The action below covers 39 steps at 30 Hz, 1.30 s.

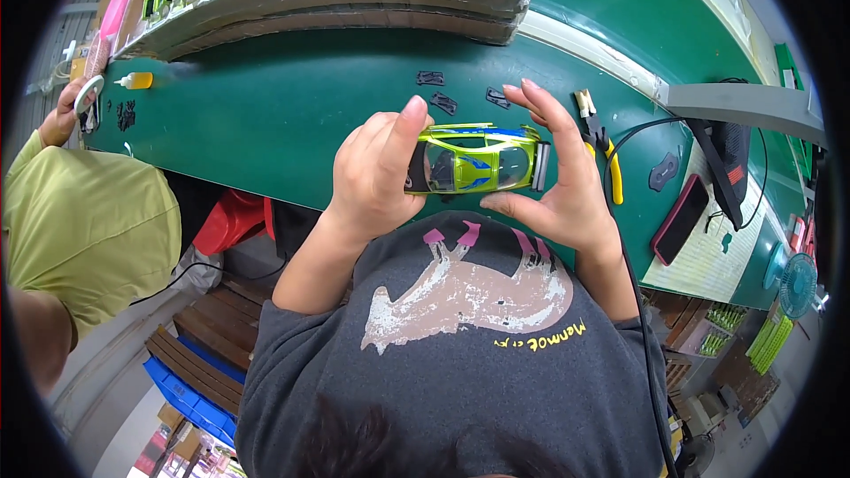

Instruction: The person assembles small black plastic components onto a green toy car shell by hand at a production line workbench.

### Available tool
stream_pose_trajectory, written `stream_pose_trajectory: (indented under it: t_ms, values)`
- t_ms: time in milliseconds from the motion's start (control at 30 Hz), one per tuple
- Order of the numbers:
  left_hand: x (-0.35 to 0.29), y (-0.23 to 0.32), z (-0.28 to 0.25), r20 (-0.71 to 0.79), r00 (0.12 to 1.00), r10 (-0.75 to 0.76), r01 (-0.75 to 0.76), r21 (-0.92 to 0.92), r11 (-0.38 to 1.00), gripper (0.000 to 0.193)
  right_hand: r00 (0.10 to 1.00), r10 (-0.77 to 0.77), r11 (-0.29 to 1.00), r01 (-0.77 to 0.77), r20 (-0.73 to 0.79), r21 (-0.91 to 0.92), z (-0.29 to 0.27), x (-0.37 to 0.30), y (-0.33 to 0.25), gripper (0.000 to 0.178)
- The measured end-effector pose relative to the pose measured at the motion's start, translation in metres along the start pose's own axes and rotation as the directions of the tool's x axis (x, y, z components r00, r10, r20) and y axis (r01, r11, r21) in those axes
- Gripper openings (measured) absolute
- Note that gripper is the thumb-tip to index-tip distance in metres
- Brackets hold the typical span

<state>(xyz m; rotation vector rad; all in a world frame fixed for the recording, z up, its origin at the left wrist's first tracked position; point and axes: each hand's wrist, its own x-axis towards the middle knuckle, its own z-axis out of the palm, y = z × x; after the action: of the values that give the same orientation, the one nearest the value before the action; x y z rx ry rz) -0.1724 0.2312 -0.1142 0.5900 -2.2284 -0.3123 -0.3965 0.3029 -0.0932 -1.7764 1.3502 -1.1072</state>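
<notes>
Left hand with fingers pinching one end of a lime-green toy car, right hand spread around its spoiler end, yellow-handled pliers on the green table

The left hand hides part of the lime-green plastic toy car; the brown cardboard box is cut off above.

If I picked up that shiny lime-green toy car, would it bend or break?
The shiny lime-green toy car probably won't bend: its body looks like hard, moulded plastic. It may feel a bit slippery, since its surface is glossy. The thin silver-grey bar sticking up at one end might snap if pushed hard.
</notes>
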Motion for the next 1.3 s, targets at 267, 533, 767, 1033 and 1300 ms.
stream_pose_trajectory:
  t_ms: [267,533,767,1033,1300]
  values:
    - [-0.006,0.002,0.006,-0.082,0.996,0.017,-0.022,-0.063,0.998,0.092,0.999,-0.028,0.999,0.028,0.015,-0.019,-0.004,-0.007,-0.002,0.095]
    - [-0.001,0.01,0.0,0.045,0.997,-0.066,0.07,-0.091,0.993,0.08,0.993,-0.096,0.985,0.104,0.066,-0.138,-0.007,0.0,-0.01,0.073]
    - [0.001,0.025,-0.004,0.199,0.96,-0.196,0.23,-0.163,0.959,0.073,0.992,-0.103,0.981,0.114,0.077,-0.157,-0.009,-0.004,-0.013,0.06]
    - [-0.005,0.02,-0.024,0.212,0.964,-0.162,0.165,0.006,0.986,0.043,0.979,0.173,0.973,-0.186,0.106,0.134,-0.005,-0.007,-0.014,0.078]
    - [-0.003,-0.075,-0.112,-0.183,0.47,-0.863,0.762,-0.409,0.502,0.039,0.971,0.234,0.964,-0.225,-0.054,0.144,-0.004,-0.016,0.002,0.073]
